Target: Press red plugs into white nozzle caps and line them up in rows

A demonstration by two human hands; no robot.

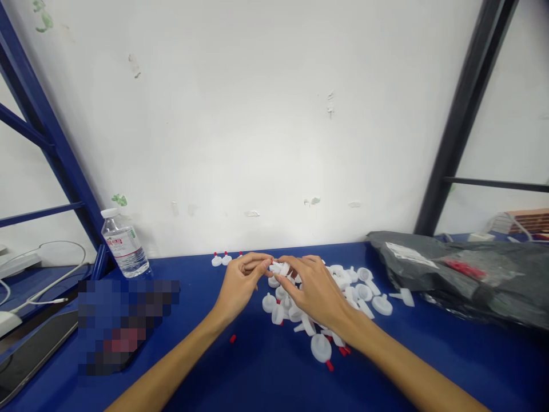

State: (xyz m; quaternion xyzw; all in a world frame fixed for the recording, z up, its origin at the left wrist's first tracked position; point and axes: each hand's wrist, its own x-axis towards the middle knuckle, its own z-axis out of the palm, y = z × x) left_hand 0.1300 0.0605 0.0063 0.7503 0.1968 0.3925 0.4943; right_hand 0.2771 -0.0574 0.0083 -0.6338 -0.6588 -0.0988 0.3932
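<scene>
My right hand (311,286) pinches a white plastic nozzle lid (281,267) between thumb and fingers, above the left side of a pile. At the lid's narrow tip, my left hand (242,280) is closed with thumb and forefinger on a small red cap (271,261), mostly hidden by the fingertips. Below and behind the right hand spreads the pile of white nozzle lids (295,312), some with red caps on their tips. Nearest the front lies a lid (321,348) with a red tip. Three lids with red caps (226,260) stand by the wall, partly behind my left hand.
A loose red cap (233,339) lies on the blue table (201,372). At left stand a water bottle (124,243) and a blurred dark object (132,326). A grey plastic bag (454,274) with red pieces inside covers the right side. Behind is a white wall (266,114).
</scene>
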